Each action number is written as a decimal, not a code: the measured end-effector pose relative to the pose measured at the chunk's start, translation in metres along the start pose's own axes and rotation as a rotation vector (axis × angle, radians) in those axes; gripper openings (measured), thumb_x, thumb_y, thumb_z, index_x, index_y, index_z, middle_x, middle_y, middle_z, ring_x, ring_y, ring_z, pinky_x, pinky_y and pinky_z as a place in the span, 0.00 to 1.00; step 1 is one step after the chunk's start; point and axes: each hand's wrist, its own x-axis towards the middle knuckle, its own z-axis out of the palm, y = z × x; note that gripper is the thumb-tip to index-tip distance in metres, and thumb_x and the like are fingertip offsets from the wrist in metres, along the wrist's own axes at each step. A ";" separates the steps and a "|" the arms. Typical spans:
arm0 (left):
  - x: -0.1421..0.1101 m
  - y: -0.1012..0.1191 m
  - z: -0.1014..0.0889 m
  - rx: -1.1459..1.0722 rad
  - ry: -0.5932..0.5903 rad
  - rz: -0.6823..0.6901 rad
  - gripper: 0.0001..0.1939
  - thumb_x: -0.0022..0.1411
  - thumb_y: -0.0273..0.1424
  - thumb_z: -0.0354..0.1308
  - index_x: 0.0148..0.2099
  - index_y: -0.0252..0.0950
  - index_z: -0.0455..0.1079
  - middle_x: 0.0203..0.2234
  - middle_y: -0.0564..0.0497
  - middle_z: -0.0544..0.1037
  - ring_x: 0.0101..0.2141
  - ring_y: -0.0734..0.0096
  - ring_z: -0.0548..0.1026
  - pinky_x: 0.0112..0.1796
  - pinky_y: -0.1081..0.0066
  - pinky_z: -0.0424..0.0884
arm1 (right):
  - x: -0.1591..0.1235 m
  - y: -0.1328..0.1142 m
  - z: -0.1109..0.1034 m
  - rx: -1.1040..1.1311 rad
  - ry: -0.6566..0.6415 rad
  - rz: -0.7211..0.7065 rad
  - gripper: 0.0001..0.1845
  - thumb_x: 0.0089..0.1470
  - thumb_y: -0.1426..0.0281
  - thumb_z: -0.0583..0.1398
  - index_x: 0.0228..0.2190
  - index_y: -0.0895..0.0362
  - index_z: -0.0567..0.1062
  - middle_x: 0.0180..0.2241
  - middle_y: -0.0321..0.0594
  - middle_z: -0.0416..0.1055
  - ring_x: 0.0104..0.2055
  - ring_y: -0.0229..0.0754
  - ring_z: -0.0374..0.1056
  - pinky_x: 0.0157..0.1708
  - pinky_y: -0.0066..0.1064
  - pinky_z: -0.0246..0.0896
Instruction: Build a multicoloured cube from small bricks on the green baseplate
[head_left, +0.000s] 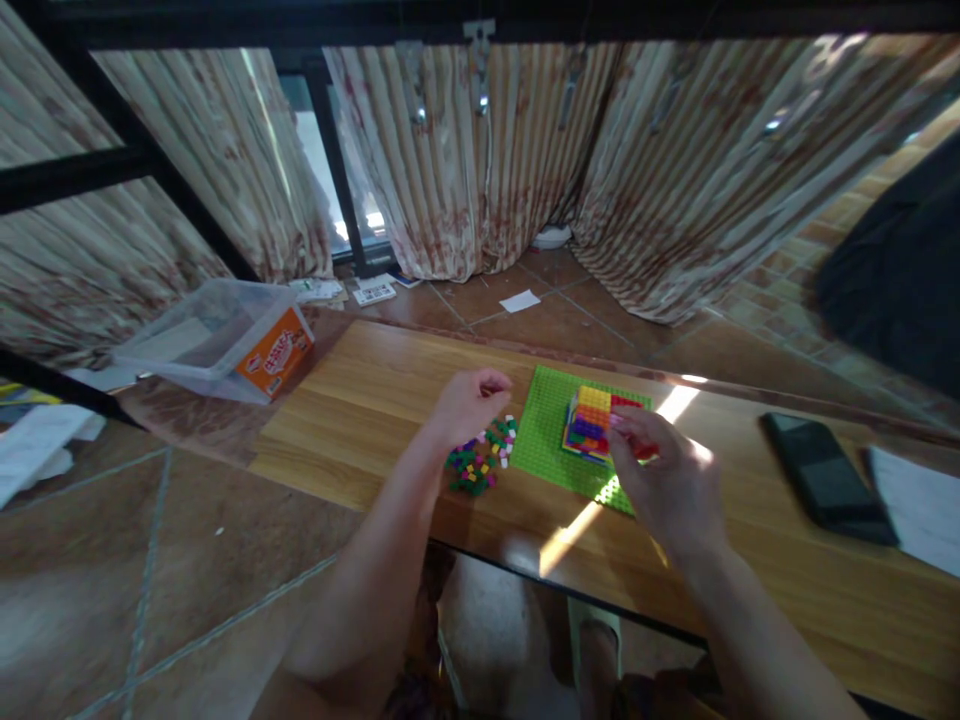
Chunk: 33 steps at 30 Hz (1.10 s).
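Observation:
A green studded baseplate lies on the wooden table, bearing a small structure of stacked toy bricks in yellow, red, purple and blue. My right hand reaches over the plate, fingertips closed together against the right side of the structure; whatever they pinch is hidden. Left of the plate, my left hand hovers above a loose pile of small bricks in green, pink, yellow and white. Its thumb and fingers are curled together, and anything between them is too small to make out.
A dark phone and white paper lie on the table at the right. Beyond its left end stands a clear plastic bin with an orange label. Striped curtains hang behind. Sunlight crosses the plate.

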 end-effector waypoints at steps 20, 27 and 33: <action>-0.015 -0.016 -0.033 0.525 -0.336 -0.130 0.09 0.48 0.26 0.57 0.32 0.34 0.77 0.26 0.49 0.80 0.27 0.71 0.73 0.28 0.74 0.66 | -0.007 -0.011 0.008 0.100 -0.062 0.009 0.09 0.55 0.65 0.58 0.33 0.54 0.78 0.33 0.38 0.77 0.30 0.39 0.72 0.35 0.33 0.69; -0.013 -0.022 -0.033 0.571 -0.290 -0.045 0.10 0.50 0.25 0.52 0.31 0.33 0.76 0.27 0.48 0.79 0.28 0.70 0.73 0.29 0.74 0.65 | -0.007 -0.015 0.008 0.129 -0.065 0.011 0.09 0.55 0.66 0.58 0.33 0.54 0.77 0.32 0.39 0.77 0.30 0.39 0.72 0.34 0.33 0.70; -0.014 -0.019 -0.035 0.522 -0.363 -0.036 0.10 0.48 0.26 0.56 0.34 0.35 0.77 0.27 0.50 0.79 0.28 0.71 0.73 0.29 0.75 0.65 | -0.007 -0.015 0.009 0.114 -0.065 -0.002 0.09 0.55 0.67 0.57 0.32 0.54 0.78 0.33 0.39 0.77 0.31 0.39 0.73 0.33 0.32 0.70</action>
